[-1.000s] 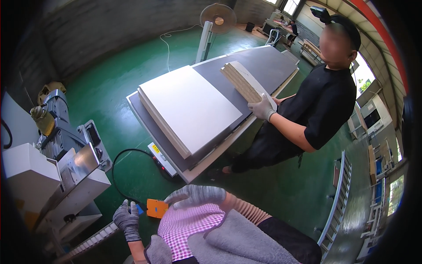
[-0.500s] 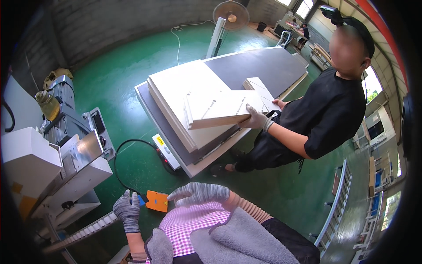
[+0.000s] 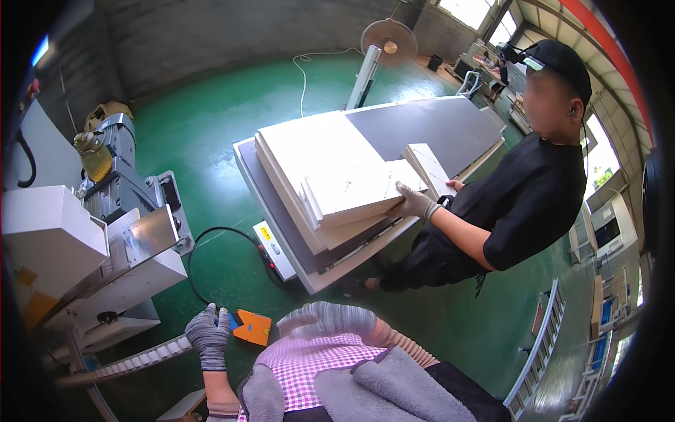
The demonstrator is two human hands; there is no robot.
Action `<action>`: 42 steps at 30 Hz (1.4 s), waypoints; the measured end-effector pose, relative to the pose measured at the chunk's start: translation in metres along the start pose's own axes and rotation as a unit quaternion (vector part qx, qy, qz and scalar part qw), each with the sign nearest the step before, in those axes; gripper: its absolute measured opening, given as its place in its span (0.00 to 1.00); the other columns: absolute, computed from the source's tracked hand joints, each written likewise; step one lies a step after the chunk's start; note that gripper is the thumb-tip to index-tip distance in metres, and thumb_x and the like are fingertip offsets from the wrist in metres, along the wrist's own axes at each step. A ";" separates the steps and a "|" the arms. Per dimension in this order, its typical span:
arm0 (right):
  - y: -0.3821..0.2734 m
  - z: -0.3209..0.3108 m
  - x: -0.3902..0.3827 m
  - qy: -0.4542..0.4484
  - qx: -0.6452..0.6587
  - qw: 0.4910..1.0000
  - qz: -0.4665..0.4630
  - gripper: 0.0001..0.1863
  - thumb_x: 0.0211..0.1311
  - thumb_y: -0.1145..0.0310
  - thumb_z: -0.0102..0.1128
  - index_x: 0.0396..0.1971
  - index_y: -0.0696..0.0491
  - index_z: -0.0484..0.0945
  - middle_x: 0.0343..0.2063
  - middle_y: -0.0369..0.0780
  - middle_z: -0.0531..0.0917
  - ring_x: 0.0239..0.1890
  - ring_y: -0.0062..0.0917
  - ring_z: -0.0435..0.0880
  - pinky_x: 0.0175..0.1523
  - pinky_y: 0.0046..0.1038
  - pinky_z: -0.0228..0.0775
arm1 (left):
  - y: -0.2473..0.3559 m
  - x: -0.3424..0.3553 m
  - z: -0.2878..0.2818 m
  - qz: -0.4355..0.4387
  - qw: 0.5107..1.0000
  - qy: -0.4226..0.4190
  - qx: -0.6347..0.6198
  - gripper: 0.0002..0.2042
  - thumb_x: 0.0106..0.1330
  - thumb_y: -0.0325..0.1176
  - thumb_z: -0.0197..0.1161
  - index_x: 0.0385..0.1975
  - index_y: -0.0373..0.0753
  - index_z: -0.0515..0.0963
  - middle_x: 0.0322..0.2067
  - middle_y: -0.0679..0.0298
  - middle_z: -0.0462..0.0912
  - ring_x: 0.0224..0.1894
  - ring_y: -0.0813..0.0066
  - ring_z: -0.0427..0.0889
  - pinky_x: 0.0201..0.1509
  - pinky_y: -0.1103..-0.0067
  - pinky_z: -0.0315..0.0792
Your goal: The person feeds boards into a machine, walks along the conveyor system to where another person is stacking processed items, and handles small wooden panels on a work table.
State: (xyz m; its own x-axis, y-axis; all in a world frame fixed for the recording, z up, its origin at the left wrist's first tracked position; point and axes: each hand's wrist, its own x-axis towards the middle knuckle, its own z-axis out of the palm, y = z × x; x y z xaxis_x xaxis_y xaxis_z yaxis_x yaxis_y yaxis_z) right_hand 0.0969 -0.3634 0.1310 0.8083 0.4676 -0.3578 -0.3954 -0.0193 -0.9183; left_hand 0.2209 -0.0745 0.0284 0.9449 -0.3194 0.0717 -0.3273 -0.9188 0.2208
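Orange block point(image 3: 252, 328) sits btwn L hand point(image 3: 208, 332) and R hand point(image 3: 328, 320), both gloved; prob. stiff, fairly light, best held by its side edges. L: fingers part-curled by blue piece point(image 3: 234, 321), can't tell if gripping. R: loosely outstretched, nothing seen in it (palm's hidden, tho). Block: no legible writing; white box point(image 3: 278, 257) has yellow label point(image 3: 266, 233) w/ dark print.

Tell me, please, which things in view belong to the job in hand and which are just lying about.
In use, it seems:
white board in the co-worker's gloved hand
white-topped panel stack
grey-topped table
orange piece beside the person's left hand

Apparently just standing about:
fan
jar with yellowish contents
black bin
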 end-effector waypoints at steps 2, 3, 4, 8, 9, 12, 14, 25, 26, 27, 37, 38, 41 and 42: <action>0.012 -0.003 0.002 -0.001 0.007 1.000 -0.007 0.26 0.66 0.57 0.62 0.59 0.54 0.74 0.60 0.45 0.75 0.62 0.32 0.73 0.66 0.29 0.64 | 0.004 0.001 -0.004 -0.004 1.000 -0.001 -0.007 0.20 0.63 0.48 0.59 0.41 0.39 0.84 0.24 0.59 0.83 0.30 0.59 0.82 0.39 0.65 0.73; 0.015 -0.002 0.002 0.002 0.017 1.000 -0.012 0.26 0.66 0.57 0.62 0.59 0.55 0.74 0.60 0.44 0.76 0.62 0.32 0.73 0.66 0.29 0.64 | 0.005 0.000 -0.007 -0.004 1.000 -0.004 -0.013 0.19 0.63 0.48 0.59 0.41 0.38 0.84 0.25 0.58 0.84 0.30 0.59 0.82 0.39 0.65 0.74; 0.014 0.000 0.002 0.005 0.016 1.000 -0.017 0.25 0.66 0.57 0.62 0.59 0.54 0.75 0.59 0.44 0.76 0.61 0.31 0.74 0.65 0.29 0.64 | 0.005 -0.001 -0.008 -0.006 1.000 0.000 -0.013 0.19 0.63 0.48 0.60 0.41 0.38 0.84 0.26 0.57 0.84 0.31 0.58 0.82 0.40 0.65 0.74; 0.006 -0.001 0.001 0.001 -0.040 0.999 -0.028 0.28 0.65 0.54 0.61 0.60 0.54 0.74 0.55 0.44 0.80 0.60 0.33 0.75 0.66 0.33 0.63 | 0.004 -0.001 -0.007 -0.007 1.000 -0.001 0.000 0.20 0.63 0.49 0.59 0.41 0.38 0.84 0.26 0.55 0.84 0.32 0.58 0.83 0.41 0.65 0.74; 0.006 -0.002 0.002 -0.004 -0.050 0.999 -0.021 0.28 0.65 0.53 0.61 0.60 0.54 0.74 0.55 0.44 0.80 0.60 0.33 0.75 0.66 0.33 0.63 | 0.003 -0.001 -0.005 -0.009 1.000 -0.002 0.001 0.20 0.63 0.49 0.59 0.41 0.38 0.84 0.26 0.55 0.84 0.32 0.58 0.83 0.41 0.65 0.74; 0.010 -0.004 0.005 -0.010 -0.061 0.998 -0.014 0.28 0.66 0.52 0.60 0.60 0.54 0.74 0.55 0.43 0.80 0.60 0.33 0.75 0.66 0.33 0.63 | 0.002 0.000 -0.003 -0.006 1.000 -0.001 0.005 0.21 0.64 0.50 0.57 0.43 0.39 0.84 0.26 0.54 0.84 0.33 0.57 0.83 0.42 0.64 0.73; 0.011 -0.003 0.006 -0.012 -0.057 0.998 -0.016 0.28 0.66 0.51 0.59 0.59 0.54 0.75 0.56 0.43 0.79 0.60 0.33 0.75 0.66 0.33 0.63 | 0.003 0.001 -0.004 -0.013 1.000 -0.007 0.001 0.21 0.64 0.50 0.57 0.43 0.39 0.84 0.26 0.54 0.84 0.33 0.58 0.83 0.42 0.64 0.73; 0.021 -0.002 0.013 -0.017 -0.094 0.995 -0.003 0.26 0.68 0.57 0.60 0.61 0.54 0.72 0.57 0.40 0.78 0.55 0.25 0.78 0.62 0.25 0.69 | 0.004 0.000 -0.005 -0.007 1.000 0.018 -0.001 0.21 0.62 0.50 0.60 0.41 0.38 0.85 0.26 0.56 0.85 0.31 0.59 0.83 0.39 0.66 0.75; 0.021 -0.002 0.013 -0.019 -0.102 0.995 -0.007 0.26 0.68 0.57 0.59 0.61 0.54 0.72 0.58 0.40 0.78 0.57 0.26 0.77 0.63 0.26 0.67 | 0.004 0.000 -0.006 -0.003 1.000 0.022 -0.003 0.21 0.62 0.50 0.60 0.41 0.38 0.85 0.26 0.56 0.85 0.31 0.59 0.83 0.39 0.66 0.75; 0.021 -0.002 0.014 -0.025 -0.111 0.993 -0.011 0.26 0.68 0.56 0.59 0.61 0.54 0.72 0.58 0.41 0.78 0.59 0.26 0.76 0.64 0.26 0.66 | 0.003 -0.001 -0.005 -0.005 1.000 0.022 -0.003 0.21 0.62 0.50 0.60 0.41 0.38 0.85 0.26 0.56 0.85 0.31 0.59 0.83 0.39 0.66 0.75; -0.004 0.004 0.009 -0.014 -0.077 0.996 0.047 0.25 0.67 0.55 0.59 0.59 0.52 0.75 0.58 0.39 0.79 0.61 0.26 0.74 0.71 0.28 0.51 | 0.003 0.000 -0.005 -0.018 1.000 -0.008 0.009 0.21 0.63 0.50 0.58 0.43 0.38 0.84 0.27 0.55 0.84 0.31 0.58 0.83 0.40 0.65 0.74; -0.005 0.005 0.010 -0.021 -0.071 0.996 0.040 0.25 0.67 0.55 0.60 0.59 0.53 0.75 0.59 0.38 0.78 0.62 0.26 0.73 0.71 0.27 0.52 | 0.002 0.000 -0.002 -0.007 1.000 0.017 0.012 0.21 0.61 0.51 0.61 0.41 0.38 0.85 0.24 0.56 0.84 0.29 0.59 0.83 0.38 0.65 0.74; -0.008 0.006 0.013 -0.034 -0.067 0.996 0.036 0.25 0.67 0.57 0.60 0.59 0.53 0.75 0.60 0.38 0.77 0.63 0.24 0.72 0.70 0.26 0.53 | 0.001 -0.001 -0.001 0.000 0.999 0.036 0.000 0.21 0.61 0.51 0.61 0.41 0.38 0.85 0.24 0.56 0.83 0.29 0.59 0.83 0.38 0.65 0.74; -0.009 0.007 0.014 -0.037 -0.071 0.996 0.039 0.25 0.67 0.57 0.60 0.59 0.54 0.75 0.60 0.37 0.77 0.63 0.23 0.72 0.69 0.25 0.54 | 0.001 -0.001 -0.001 -0.002 0.999 0.036 0.001 0.21 0.61 0.51 0.61 0.41 0.38 0.85 0.24 0.56 0.83 0.29 0.59 0.83 0.38 0.65 0.74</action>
State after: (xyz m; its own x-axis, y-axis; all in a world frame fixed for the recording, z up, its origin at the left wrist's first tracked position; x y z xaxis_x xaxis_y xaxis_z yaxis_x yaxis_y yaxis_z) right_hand 0.1086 -0.3505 0.1354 0.7412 0.5227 -0.4213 -0.3866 -0.1807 -0.9044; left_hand 0.2199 -0.0745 0.0292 0.9438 -0.2985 0.1417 -0.3241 -0.9201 0.2199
